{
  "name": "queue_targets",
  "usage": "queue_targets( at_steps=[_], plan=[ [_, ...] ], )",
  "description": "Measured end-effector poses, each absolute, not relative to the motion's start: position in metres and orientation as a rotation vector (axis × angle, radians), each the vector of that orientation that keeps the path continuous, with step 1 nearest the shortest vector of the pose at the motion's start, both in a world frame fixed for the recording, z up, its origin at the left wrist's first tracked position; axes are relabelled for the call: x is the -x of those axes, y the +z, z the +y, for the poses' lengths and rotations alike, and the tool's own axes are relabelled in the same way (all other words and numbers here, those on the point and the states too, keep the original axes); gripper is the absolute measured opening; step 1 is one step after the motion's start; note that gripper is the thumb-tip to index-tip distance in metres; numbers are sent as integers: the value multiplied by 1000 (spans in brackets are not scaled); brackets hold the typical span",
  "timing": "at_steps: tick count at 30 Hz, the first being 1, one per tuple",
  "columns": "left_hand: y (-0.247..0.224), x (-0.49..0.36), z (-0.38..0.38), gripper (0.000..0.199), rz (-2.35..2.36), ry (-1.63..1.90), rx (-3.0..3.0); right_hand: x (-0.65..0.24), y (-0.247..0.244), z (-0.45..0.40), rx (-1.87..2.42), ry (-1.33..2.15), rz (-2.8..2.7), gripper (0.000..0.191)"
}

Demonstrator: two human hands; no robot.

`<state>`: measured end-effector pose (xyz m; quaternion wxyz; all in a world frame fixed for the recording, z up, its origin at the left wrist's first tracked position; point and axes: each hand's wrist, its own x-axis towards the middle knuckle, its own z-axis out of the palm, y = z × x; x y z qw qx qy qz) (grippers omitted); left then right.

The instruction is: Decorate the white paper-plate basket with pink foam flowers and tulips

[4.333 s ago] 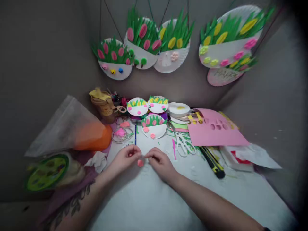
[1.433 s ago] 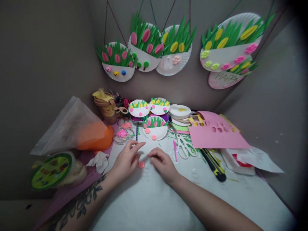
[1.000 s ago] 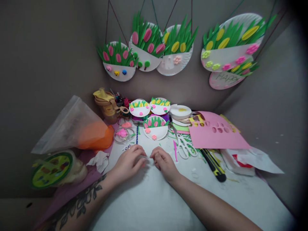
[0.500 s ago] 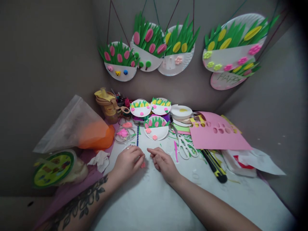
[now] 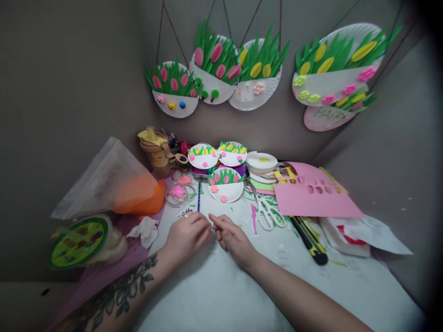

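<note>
My left hand (image 5: 188, 234) is curled over the white table sheet, its thumb and fingers pinched together. Close against its fingertips is my right hand (image 5: 233, 240), also closed, with the thumb against the bent fingers. Whatever lies between the fingers is hidden from this angle. Just beyond the hands is a small paper plate (image 5: 226, 192) with green paper grass, pink paper tulips and pink flowers. White-handled scissors (image 5: 266, 212) and a thin magenta stick (image 5: 254, 219) lie past my right hand. Pink clay (image 5: 177, 191) sits beyond my left hand.
A zip bag with orange content (image 5: 138, 193), a lidded tub (image 5: 83, 242) and crumpled tissue (image 5: 144, 230) stand at the left. To the right are a punched pink sheet (image 5: 314, 203) and a box cutter (image 5: 309, 240). Decorated plates (image 5: 175, 106) hang on the wall.
My two hands have come together at the fingertips. A small pink piece that showed under my left fingers is now out of sight. The view has shifted slightly.
</note>
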<state>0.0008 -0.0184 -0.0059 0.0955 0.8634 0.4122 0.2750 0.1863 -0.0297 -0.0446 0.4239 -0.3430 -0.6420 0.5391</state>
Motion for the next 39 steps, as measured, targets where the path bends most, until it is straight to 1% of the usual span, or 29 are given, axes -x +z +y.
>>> queue_targets(
  at_steps=[5, 10, 12, 16, 18, 21, 24, 26, 29, 31, 34, 39],
  plan=[
    [-5, 2, -18, 13, 1128, 897, -2631, -185, -45, -30, 813, 1447, -1460, 57],
    [-1, 5, -18, 11, 991, 922, -2782, -184, -45, -22, 775, 1541, -1014, 51],
    [0, 6, -18, 11, 957, 891, -2838, -183, -43, -20, 768, 1578, -859, 52],
    [2, 14, -10, 17, 1179, 843, -2782, -190, -38, -16, 789, 1555, -786, 55],
    [6, 21, -3, 21, 1368, 746, -2714, -202, -35, -11, 896, 1418, -875, 49],
    [15, 31, 7, 26, 1559, 471, -2659, -230, -26, 2, 1185, 970, -1111, 37],
    [22, 36, 11, 28, 1525, 151, -2653, -255, -18, 19, 1403, 504, -1427, 32],
    [24, 37, 12, 33, 1515, 42, -2627, -264, -18, 29, 1466, 275, -1671, 34],
    [24, 37, 14, 37, 1575, 68, -2577, -264, -27, 40, 1484, 16, -1938, 42],
    [22, 38, 16, 33, 1573, 165, -2562, -261, -34, 44, 1493, -81, -2037, 47],
    [17, 41, 19, 24, 1549, 346, -2525, -259, -41, 44, 1511, -165, -2106, 51],
    [10, 46, 22, 25, 1509, 539, -2516, -258, -44, 39, 1533, -218, -2180, 50]
  ],
)
